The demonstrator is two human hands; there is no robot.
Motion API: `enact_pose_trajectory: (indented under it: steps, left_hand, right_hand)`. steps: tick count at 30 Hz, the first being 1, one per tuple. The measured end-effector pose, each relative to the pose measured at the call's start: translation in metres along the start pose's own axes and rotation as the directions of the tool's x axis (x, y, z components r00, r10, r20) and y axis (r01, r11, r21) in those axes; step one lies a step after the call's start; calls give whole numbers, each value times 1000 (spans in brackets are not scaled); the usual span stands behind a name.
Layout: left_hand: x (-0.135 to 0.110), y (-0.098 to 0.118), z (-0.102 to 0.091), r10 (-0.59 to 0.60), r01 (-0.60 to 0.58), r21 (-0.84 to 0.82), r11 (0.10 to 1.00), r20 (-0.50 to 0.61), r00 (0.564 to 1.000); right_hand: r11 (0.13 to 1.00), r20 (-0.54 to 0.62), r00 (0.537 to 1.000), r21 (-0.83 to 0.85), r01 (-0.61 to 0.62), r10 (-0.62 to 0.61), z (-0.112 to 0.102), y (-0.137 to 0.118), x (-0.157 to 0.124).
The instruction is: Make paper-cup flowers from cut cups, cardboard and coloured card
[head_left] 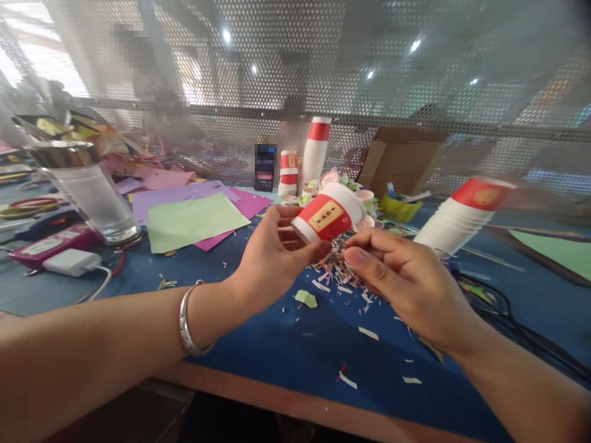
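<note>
My left hand [279, 255] is wrapped round a red and white paper cup [327, 216], which has a cream label with dark characters. The cup is tilted in the air above the table, its wide white end pointing up and to the right. Close to the right of the cup is my right hand [397, 277], its thumb and forefinger brought together. Whether something small sits between those fingertips cannot be made out. Below both hands lies a pile of paper shreds [339, 271], and a torn green scrap [306, 299] rests in front of it.
Stacked paper cups [316, 154] stand at the back, and another leaning stack [462, 218] is at the right. A glass of clear liquid [90, 197], coloured sheets [194, 218] and a white charger [72, 262] lie left. Black cables [512, 326] run at right, near a cardboard box [401, 160].
</note>
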State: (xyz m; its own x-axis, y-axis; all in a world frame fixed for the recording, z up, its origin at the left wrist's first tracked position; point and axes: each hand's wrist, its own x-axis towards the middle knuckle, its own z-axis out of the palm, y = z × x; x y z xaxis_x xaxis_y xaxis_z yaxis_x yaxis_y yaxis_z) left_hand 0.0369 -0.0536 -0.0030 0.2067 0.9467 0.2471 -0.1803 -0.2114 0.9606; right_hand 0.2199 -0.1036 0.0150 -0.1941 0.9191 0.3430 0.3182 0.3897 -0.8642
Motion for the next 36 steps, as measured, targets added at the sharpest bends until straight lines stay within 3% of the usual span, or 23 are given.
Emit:
enact_pose_trajectory:
  steps: [5, 12, 23, 36]
  left_hand:
    - [1, -7, 9, 84, -86, -68, 994, -28, 996]
    - [-1, -8, -1, 134, -130, -202, 971, 7, 991]
    - [-3, -3, -5, 83, -70, -206, 976, 52, 995]
    - [1, -6, -7, 73, -62, -166, 984, 63, 995]
  right_hand:
    - [990, 93, 992, 104, -100, 91, 2, 6, 3]
    - [975, 134, 973, 92, -200, 187, -1, 13, 3]
    - [957, 142, 971, 191, -217, 192, 2, 14, 1]
    - [897, 158, 947, 310, -316, 279, 5, 8, 4]
